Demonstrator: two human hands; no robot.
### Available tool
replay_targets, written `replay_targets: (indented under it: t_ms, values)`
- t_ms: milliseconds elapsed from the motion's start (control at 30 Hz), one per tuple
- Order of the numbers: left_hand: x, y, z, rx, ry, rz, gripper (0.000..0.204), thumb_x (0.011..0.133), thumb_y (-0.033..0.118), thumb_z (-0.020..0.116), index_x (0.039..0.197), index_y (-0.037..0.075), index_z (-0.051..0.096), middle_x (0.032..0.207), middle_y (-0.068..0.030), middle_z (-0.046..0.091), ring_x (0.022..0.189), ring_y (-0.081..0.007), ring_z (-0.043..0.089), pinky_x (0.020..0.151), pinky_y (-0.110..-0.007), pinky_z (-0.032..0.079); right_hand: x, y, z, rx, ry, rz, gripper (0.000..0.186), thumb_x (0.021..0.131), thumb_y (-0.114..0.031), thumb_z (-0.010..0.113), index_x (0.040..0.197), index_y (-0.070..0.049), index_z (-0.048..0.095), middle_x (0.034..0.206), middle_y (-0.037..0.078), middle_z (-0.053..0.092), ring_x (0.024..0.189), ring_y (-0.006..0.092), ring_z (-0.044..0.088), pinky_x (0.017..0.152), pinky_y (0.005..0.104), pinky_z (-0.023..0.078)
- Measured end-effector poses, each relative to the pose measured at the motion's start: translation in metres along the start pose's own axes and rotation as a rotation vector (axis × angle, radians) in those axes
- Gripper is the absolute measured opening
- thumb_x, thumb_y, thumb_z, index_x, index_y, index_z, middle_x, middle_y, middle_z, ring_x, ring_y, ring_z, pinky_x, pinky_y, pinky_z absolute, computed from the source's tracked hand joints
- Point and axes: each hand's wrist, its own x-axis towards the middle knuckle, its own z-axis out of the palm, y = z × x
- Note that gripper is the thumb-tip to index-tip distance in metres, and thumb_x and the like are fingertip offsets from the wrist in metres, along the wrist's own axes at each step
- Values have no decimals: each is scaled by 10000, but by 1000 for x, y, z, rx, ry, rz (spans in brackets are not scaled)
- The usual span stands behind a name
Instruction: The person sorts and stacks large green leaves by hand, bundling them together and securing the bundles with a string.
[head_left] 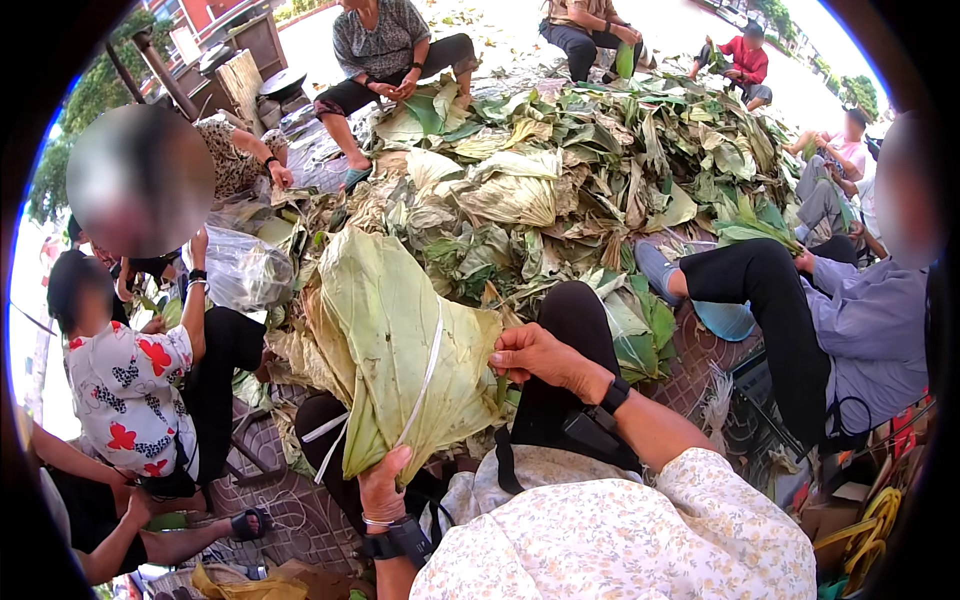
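Observation:
A bundle of large, broad pale-green leaves [385, 335], browned along its left side, lies across my lap. A thin white strip [432, 365] runs around it, and loose ends stick out at its lower left. My left hand [383, 487] grips the near end of the bundle, the thumb on top and the fingers mostly hidden beneath. At the right edge of the bundle my right hand [540, 355] is closed in a pinch on the leaves, close to a short green stem-like piece. Exactly what lies between the fingertips is hidden.
Ahead spreads a big heap of dried leaves [590, 190]. Several people sit around it handling leaves. At the left is a clear plastic bag [248, 270]. On the right, a person's bent leg [760, 300] is close by, with a blue round object [725, 320] below it.

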Motion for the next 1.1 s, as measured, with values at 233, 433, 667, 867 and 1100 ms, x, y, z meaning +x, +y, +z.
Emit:
replay_targets:
  t_ms: [233,433,667,867,1100]
  values:
    - [-2,7,2,-24,11,2,466,657,61,652,1103,-3,535,989,-58,586,864,-148,557,795,-278,443,0,-7,-22,28,153,-64,130,846,-150,582,773,-42,586,655,-13,560,487,32,438,431,161,316]
    - [8,-1,-9,159,-37,129,553,630,78,692,1139,-3,490,1035,-68,560,931,-150,528,838,-292,418,-34,-34,-55,39,521,-238,131,860,-164,559,793,-53,582,631,-18,536,455,28,428,407,148,303]
    - [16,5,-3,256,-111,122,501,613,83,688,1081,-20,539,975,-45,586,898,-135,531,832,-275,413,-119,2,-141,-473,992,-66,121,811,-135,566,779,-25,605,582,-8,527,431,48,443,401,178,332]
    - [16,3,8,105,-84,99,453,649,77,682,1069,-24,544,965,-56,595,890,-141,551,826,-269,424,-183,125,-168,-1040,643,348,151,733,-99,583,808,24,627,635,109,602,567,183,604,541,317,484]
    - [16,-1,5,79,-102,26,454,658,58,699,1074,-8,529,1001,-56,567,907,-134,530,829,-271,416,-147,85,-134,-686,918,171,204,762,-29,577,952,44,585,801,97,625,615,157,607,557,284,492]
